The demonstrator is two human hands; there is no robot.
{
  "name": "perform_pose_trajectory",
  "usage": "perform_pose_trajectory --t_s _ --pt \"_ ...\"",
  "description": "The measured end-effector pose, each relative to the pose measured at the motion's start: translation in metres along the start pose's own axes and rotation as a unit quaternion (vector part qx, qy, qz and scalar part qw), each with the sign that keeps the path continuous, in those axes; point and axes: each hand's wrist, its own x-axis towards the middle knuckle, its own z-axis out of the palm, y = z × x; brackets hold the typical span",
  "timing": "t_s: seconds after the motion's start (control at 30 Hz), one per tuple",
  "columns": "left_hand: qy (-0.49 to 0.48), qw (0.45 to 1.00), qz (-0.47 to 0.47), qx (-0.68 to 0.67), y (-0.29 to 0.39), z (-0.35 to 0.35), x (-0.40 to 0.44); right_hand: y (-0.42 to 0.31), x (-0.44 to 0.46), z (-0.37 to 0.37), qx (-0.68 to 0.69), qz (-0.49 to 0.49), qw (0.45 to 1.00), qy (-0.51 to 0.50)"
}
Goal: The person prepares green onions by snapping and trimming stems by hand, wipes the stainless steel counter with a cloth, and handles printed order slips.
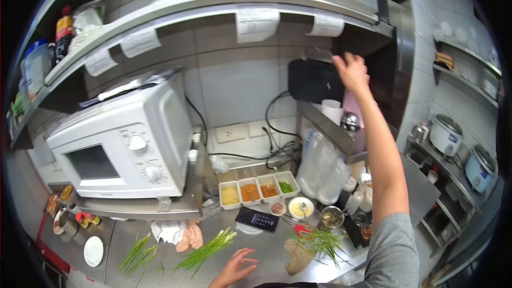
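Observation:
My right hand [352, 73] is raised at the end of a stretched arm, beside the upper right edge of a black flat-sided object [314, 80] on the small raised shelf. Its fingers are apart; whether they touch that object I cannot tell. Low over the steel counter, my left hand [234, 269] is open with its fingers spread, holding nothing. Next to it lies a bunch of scallions [207, 249]. More cut green stalks [138, 255] lie farther left, and another bunch [322, 241] lies on the right by red-handled scissors [303, 229] and a tan cloth [298, 256].
A white microwave [125, 144] stands on a raised shelf at left. Along the back are several seasoning tubs [250, 193], a phone [257, 219], a yellow-filled bowl [301, 208] and plastic bags [320, 170]. An overhead shelf [213, 1] spans above. Rice cookers [448, 133] stand far right.

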Motion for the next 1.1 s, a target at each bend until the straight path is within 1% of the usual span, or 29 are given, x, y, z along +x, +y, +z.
perform_pose_trajectory --t_s 0.03,0.1,0.17,0.2,0.23,0.27,0.3,0.37,0.4,0.43,0.5,0.53,0.63,0.7,0.73,0.77,0.8,0.87,0.9,0.93,0.97,1.0,1.03,1.1 --pt "0.002 0.999 0.018 0.037 0.003 -0.005 0.001 0.007 0.014 0.004 -0.023 0.057 0.998 0.017" --pt "0.037 0.999 0.010 0.025 0.004 -0.015 -0.002 0.029 0.027 0.014 -0.128 0.104 0.986 0.000" --pt "0.069 0.998 -0.008 0.004 -0.001 -0.018 -0.009 0.054 0.026 0.029 -0.192 0.128 0.972 -0.051" --pt "0.086 0.996 -0.022 -0.008 -0.006 -0.021 -0.014 0.068 0.035 0.032 -0.093 0.135 0.977 -0.134" --pt "0.100 0.994 -0.034 -0.020 -0.010 -0.024 -0.018 0.072 0.042 0.027 0.006 0.139 0.967 -0.215" --pt "0.097 0.994 -0.038 -0.023 -0.016 -0.027 -0.019 0.073 0.047 0.027 0.103 0.141 0.940 -0.294" --pt "0.093 0.994 -0.042 -0.026 -0.024 -0.029 -0.019 0.073 0.050 0.031 0.051 0.117 0.966 -0.227" --pt "0.087 0.995 -0.043 -0.028 -0.023 -0.028 -0.016 0.040 0.034 0.014 -0.049 0.071 0.993 -0.086" --pt "0.082 0.996 -0.039 -0.026 -0.016 -0.026 -0.010 0.041 0.040 0.028 -0.041 0.060 0.996 -0.060" --pt "0.076 0.996 -0.033 -0.025 -0.009 -0.023 -0.002 0.046 0.046 0.046 0.004 0.027 0.998 -0.057" --pt "0.061 0.998 -0.005 -0.002 -0.001 -0.017 0.011 0.018 0.037 0.044 0.055 0.008 0.994 -0.094" --pt "0.055 0.998 0.007 0.010 0.004 -0.014 0.017 -0.004 0.028 0.030 0.019 0.050 0.992 -0.118" --pt "-0.002 0.992 0.072 0.100 0.021 -0.008 0.033 0.013 0.051 0.052 -0.069 0.093 0.990 -0.074" --pt "-0.029 0.989 0.093 0.113 0.044 -0.006 0.040 0.007 0.052 0.038 -0.040 0.048 0.998 -0.023" --pt "-0.046 0.986 0.103 0.120 0.055 -0.007 0.045 -0.005 0.047 0.027 -0.056 -0.007 0.998 0.024" --pt "-0.045 0.983 0.136 0.116 0.063 -0.009 0.053 -0.016 0.041 0.019 -0.072 -0.062 0.993 0.074" --pt "-0.045 0.978 0.168 0.112 0.071 -0.011 0.061 -0.021 0.036 0.018 -0.081 -0.113 0.987 0.081" --pt "-0.050 0.967 0.222 0.114 0.095 -0.014 0.080 -0.054 0.004 -0.001 -0.138 -0.185 0.973 0.022" --pt "-0.054 0.961 0.242 0.121 0.110 -0.013 0.092 -0.074 -0.021 -0.017 -0.140 -0.228 0.963 -0.019" --pt "-0.065 0.973 0.217 0.052 0.120 -0.009 0.104 -0.092 -0.046 -0.024 -0.148 -0.267 0.952 -0.038" --pt "-0.076 0.978 0.192 -0.018 0.130 -0.003 0.118 -0.108 -0.076 -0.031 -0.159 -0.320 0.934 -0.022" --pt "-0.081 0.973 0.196 -0.088 0.140 0.003 0.133 -0.127 -0.104 -0.042 -0.198 -0.357 0.910 -0.075" --pt "-0.086 0.963 0.199 -0.158 0.150 0.008 0.145 -0.135 -0.132 -0.046 -0.152 -0.398 0.899 -0.103" --pt "-0.115 0.917 0.159 -0.348 0.173 0.012 0.161 -0.154 -0.183 -0.075 -0.131 -0.479 0.849 -0.179"
